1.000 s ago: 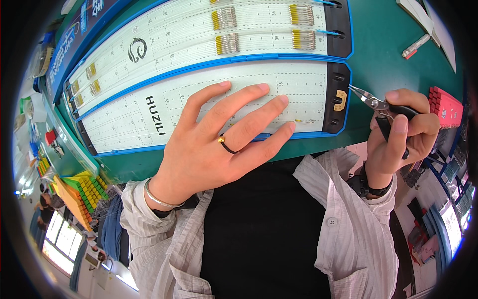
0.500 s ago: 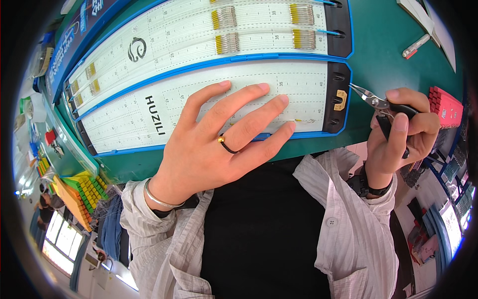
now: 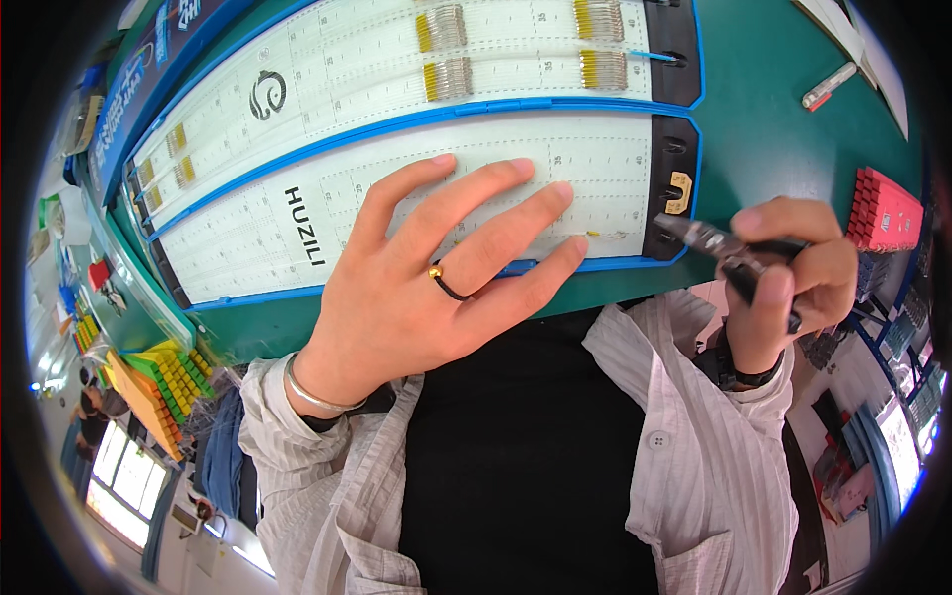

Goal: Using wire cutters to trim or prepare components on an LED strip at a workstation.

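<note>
My left hand point(image 3: 446, 263) lies palm down with fingers spread on the white ruled panel point(image 3: 605, 149) of a blue-edged folding case. A black cord ring with a gold bead is on one finger. My right hand point(image 3: 798, 263) is closed round small black-handled pliers point(image 3: 699, 238). Their blurred metal tips are over the black end strip point(image 3: 666, 238) of the panel, right of my left fingertips. Close to my little finger, a small yellow piece point(image 3: 593, 234) with a thin line lies on the panel. What is under my palm is hidden.
The case's far panel point(image 3: 516, 59) holds several rows of small yellow-and-silver pieces point(image 3: 600, 69). On the green table point(image 3: 754, 129) lie a white-and-red pen point(image 3: 829, 87) and a red ridged block point(image 3: 886, 213). A dark blue box point(image 3: 149, 89) stands far left.
My right hand has brought the pliers down and left, from beside the case to over its black end strip. My left hand has hardly moved.
</note>
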The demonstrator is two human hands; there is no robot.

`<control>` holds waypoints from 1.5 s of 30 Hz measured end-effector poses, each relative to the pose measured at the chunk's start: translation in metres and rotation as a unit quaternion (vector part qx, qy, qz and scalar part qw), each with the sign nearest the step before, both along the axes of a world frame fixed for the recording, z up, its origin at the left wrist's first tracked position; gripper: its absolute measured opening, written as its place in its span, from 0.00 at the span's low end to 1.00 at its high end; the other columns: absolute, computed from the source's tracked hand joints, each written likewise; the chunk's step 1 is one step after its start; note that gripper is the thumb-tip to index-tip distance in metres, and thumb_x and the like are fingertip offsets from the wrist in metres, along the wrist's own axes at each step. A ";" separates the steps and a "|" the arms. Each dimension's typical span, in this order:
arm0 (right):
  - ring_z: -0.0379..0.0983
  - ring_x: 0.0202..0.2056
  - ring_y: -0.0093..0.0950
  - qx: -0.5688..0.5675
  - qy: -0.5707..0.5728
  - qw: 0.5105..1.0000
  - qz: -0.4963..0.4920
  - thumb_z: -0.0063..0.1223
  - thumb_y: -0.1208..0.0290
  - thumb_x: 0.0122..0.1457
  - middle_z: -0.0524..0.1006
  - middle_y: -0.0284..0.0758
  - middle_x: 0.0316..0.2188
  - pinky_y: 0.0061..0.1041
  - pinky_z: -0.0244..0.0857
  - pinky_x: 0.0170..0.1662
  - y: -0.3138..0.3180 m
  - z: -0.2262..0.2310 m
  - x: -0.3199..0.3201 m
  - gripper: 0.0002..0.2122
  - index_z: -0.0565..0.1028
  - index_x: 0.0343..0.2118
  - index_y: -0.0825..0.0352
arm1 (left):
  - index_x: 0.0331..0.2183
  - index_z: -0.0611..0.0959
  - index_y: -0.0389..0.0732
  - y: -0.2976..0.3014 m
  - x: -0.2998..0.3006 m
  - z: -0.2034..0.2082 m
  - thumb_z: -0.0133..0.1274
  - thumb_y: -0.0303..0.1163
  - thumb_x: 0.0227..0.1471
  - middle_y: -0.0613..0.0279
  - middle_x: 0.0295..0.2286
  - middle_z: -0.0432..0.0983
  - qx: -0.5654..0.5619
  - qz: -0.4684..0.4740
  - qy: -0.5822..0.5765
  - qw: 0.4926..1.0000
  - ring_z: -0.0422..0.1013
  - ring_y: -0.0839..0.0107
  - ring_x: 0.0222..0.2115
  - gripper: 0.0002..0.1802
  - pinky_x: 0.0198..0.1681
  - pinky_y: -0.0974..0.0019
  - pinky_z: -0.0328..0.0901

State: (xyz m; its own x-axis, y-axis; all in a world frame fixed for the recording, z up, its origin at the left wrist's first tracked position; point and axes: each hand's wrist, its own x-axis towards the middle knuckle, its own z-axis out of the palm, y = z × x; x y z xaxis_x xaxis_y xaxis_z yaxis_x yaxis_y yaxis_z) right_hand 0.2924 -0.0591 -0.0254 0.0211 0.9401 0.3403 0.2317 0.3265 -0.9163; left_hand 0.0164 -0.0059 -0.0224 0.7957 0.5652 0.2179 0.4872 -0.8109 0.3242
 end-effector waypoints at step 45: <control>0.72 0.16 0.28 0.071 -0.116 0.984 0.119 0.63 0.84 0.43 0.80 0.49 0.29 0.22 0.63 0.17 0.012 0.006 -0.016 0.11 0.69 0.22 0.68 | 0.41 0.86 0.60 0.000 0.001 -0.003 0.58 0.35 0.41 0.71 0.50 0.75 0.013 0.002 -0.003 1.000 0.69 0.65 0.51 0.20 0.53 0.56 0.64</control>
State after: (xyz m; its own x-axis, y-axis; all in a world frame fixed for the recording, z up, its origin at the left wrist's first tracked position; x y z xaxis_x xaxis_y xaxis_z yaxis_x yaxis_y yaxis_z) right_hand 0.2760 -0.0468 -0.0192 -0.2874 0.8512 0.4391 0.3298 0.5184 -0.7890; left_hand 0.0169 -0.0061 -0.0250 0.7915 0.5629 0.2381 0.4892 -0.8169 0.3055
